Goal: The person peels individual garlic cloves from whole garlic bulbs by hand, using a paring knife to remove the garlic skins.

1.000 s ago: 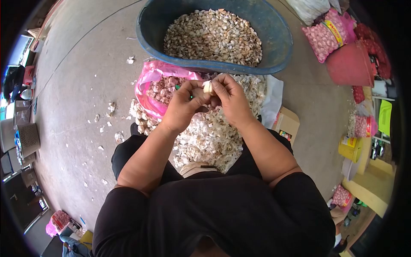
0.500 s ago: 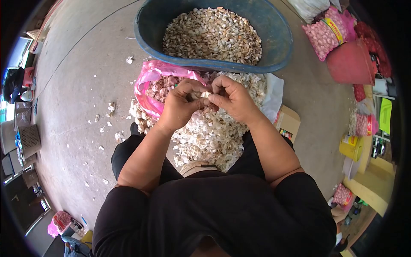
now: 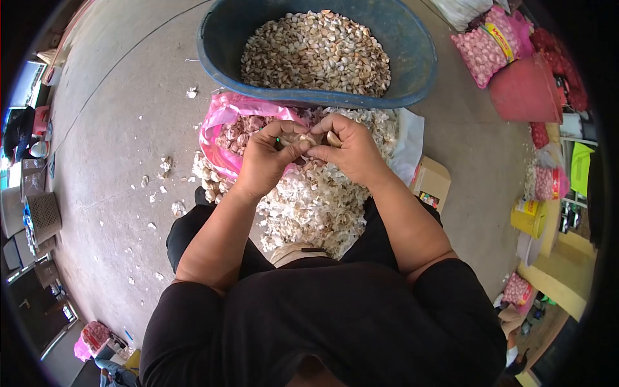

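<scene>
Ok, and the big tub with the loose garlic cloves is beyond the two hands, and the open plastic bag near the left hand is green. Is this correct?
Not quite: the open plastic bag near the left hand is pink, not green, as the head view shows.

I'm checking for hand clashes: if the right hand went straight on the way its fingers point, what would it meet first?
The right hand would probably meet the garlic held by the left hand first; depth is unclear.

Toward its left edge the floor (image 3: pixel 106 187) leaves a hand room past the pink bag (image 3: pixel 207 137); ahead, the blue tub (image 3: pixel 412 64) blocks low passage.
</scene>
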`<control>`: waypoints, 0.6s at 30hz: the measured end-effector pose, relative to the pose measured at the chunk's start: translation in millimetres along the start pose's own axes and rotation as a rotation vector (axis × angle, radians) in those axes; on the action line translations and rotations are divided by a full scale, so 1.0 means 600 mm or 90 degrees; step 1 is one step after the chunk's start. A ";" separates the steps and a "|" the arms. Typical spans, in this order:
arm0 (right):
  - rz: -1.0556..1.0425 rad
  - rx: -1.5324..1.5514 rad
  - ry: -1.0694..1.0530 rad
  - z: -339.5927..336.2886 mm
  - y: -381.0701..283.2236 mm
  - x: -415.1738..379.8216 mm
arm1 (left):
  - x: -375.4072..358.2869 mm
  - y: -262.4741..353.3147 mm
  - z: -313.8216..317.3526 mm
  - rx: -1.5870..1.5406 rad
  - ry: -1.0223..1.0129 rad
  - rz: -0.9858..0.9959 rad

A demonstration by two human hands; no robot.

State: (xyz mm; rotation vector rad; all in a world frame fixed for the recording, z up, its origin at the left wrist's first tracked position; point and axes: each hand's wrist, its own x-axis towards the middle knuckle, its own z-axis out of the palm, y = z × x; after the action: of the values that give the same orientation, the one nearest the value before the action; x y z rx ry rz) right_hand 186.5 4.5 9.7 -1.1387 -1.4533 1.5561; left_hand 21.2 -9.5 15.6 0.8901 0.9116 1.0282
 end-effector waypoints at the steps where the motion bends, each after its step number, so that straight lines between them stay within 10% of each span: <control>1: -0.014 -0.030 -0.002 0.000 -0.002 -0.001 | 0.000 -0.001 -0.001 -0.010 -0.001 -0.006; 18: -0.107 -0.020 0.067 0.035 -0.005 -0.007 | -0.003 -0.023 0.012 0.132 0.091 0.206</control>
State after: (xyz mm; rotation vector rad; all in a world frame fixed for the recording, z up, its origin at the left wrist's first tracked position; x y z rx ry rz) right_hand 168.4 -6.8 12.9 -1.0701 -1.4681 1.3434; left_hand 31.2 -15.9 5.9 1.1766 1.0282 1.3043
